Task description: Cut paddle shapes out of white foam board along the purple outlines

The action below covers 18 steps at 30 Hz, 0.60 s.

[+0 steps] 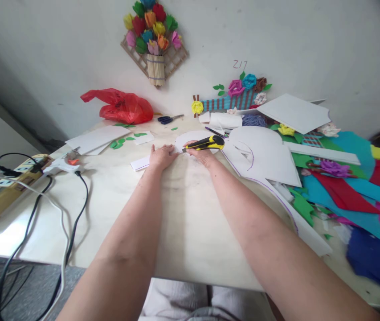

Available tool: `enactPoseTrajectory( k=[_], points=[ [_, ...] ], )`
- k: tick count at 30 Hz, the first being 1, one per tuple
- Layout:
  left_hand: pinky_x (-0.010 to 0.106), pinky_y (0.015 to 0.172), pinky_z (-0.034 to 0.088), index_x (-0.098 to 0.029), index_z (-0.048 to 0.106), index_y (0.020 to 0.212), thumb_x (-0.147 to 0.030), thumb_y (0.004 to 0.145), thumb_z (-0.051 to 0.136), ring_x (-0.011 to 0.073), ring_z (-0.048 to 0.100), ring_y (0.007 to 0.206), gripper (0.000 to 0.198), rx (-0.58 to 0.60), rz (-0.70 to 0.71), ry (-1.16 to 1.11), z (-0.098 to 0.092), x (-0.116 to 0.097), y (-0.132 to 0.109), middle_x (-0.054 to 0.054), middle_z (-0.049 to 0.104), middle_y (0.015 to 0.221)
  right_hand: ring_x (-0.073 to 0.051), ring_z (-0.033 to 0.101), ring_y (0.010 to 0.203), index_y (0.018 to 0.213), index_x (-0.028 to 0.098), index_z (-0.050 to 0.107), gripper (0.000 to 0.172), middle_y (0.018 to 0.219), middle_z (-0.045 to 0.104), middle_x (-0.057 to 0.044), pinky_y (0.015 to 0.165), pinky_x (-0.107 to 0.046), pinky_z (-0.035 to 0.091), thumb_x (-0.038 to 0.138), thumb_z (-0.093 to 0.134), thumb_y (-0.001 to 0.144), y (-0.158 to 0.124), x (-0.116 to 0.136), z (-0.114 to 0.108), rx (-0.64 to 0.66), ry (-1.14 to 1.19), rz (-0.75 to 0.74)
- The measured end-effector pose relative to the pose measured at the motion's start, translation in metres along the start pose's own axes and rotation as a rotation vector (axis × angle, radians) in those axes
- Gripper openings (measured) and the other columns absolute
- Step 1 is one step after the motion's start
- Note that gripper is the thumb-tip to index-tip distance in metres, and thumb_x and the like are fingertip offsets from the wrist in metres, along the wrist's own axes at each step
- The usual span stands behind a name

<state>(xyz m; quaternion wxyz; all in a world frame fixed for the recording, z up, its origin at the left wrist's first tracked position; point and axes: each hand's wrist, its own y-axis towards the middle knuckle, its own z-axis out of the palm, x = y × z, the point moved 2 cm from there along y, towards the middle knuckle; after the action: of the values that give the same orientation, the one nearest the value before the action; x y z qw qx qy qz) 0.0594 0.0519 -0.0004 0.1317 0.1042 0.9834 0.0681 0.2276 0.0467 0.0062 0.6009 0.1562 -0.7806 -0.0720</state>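
My right hand (200, 154) is closed round a yellow and black utility knife (206, 143), whose blade end points left and down at a white board with a rounded edge (187, 137). My left hand (163, 156) lies fairly flat, fingers stretched out, beside the knife tip. It rests on the white board and on a narrow white strip (139, 164) with a purple line along it. Where the blade meets the board is too small to make out.
To the right lie a cut white board shape (259, 151) with purple outlines and a heap of coloured paper (340, 191). At the back are scissors (169, 119) and a red plastic bag (126, 107). A power strip (12, 183) and cables lie left.
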Motion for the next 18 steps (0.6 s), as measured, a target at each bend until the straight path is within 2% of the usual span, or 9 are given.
enactPoseTrajectory(
  k=[9, 18],
  points=[
    [0.050, 0.115, 0.004, -0.036, 0.056, 0.125, -0.048, 0.089, 0.043, 0.0217, 0.038, 0.134, 0.041, 0.013, -0.013, -0.005, -0.0023, -0.0020, -0.0016, -0.004, 0.048, 0.141, -0.013, 0.051, 0.067, 0.082, 0.020, 0.064, 0.024, 0.079, 0.063, 0.000, 0.067, -0.026, 0.043, 0.023, 0.054, 0.061, 0.0029, -0.0060, 0.0014, 0.008, -0.008, 0.007],
    [0.051, 0.115, 0.004, -0.035, 0.056, 0.125, -0.049, 0.089, 0.043, 0.0218, 0.039, 0.134, 0.041, 0.007, -0.008, -0.004, -0.0003, -0.0008, -0.0002, -0.002, 0.049, 0.141, -0.013, 0.051, 0.067, 0.079, 0.021, 0.064, 0.019, 0.070, 0.060, 0.002, 0.070, -0.026, 0.042, 0.021, 0.054, 0.063, 0.0029, -0.0079, 0.0028, 0.006, -0.002, 0.026]
  ],
)
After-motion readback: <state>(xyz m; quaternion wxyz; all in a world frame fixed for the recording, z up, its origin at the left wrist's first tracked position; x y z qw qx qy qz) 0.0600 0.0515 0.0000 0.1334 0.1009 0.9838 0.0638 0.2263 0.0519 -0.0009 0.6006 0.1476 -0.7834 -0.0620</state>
